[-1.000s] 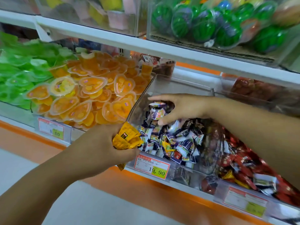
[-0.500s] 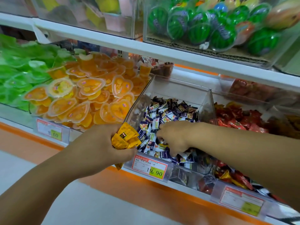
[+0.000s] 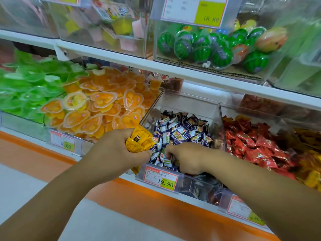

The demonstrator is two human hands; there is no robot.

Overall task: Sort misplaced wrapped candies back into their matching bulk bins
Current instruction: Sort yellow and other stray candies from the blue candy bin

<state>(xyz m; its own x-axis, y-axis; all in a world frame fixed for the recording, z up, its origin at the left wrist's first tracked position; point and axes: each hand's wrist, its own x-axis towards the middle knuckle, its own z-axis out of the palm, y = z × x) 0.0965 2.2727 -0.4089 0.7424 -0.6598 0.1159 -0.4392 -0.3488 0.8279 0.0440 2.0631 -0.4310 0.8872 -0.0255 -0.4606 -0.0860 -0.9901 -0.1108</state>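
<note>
Landmark: clear bin (image 3: 189,103) of purple-white candies (image 3: 180,131), mid shelf. Your left hand (image 3: 114,150) sits at the bin's front-left corner, fingers clamped round a fistful of yellow candies (image 3: 139,140). The bunch sticks up out of the fist, just beside the bin's left wall, w/ one wrapper hanging below the hand. Your right hand (image 3: 187,159) is knuckles-up inside the bin at the front, fingertips dug into the purple-white pile. Can't tell if it's got hold of anything, since wrappers hide the fingers. On the bin's front lip: price tag (image 3: 160,178) reading 19.90. Left of bin: orange heart jelly cups (image 3: 97,108), heaped up near its wall; further left, green jelly cups (image 3: 26,91). Right of bin, past a clear divider: red candies (image 3: 251,143), then more yellow wrappers (image 3: 311,164) at far right, blurred. Above bin: white shelf (image 3: 121,58) w/ watermelon balls (image 3: 203,47) in a clear box, overhanging the bin's rear.
</note>
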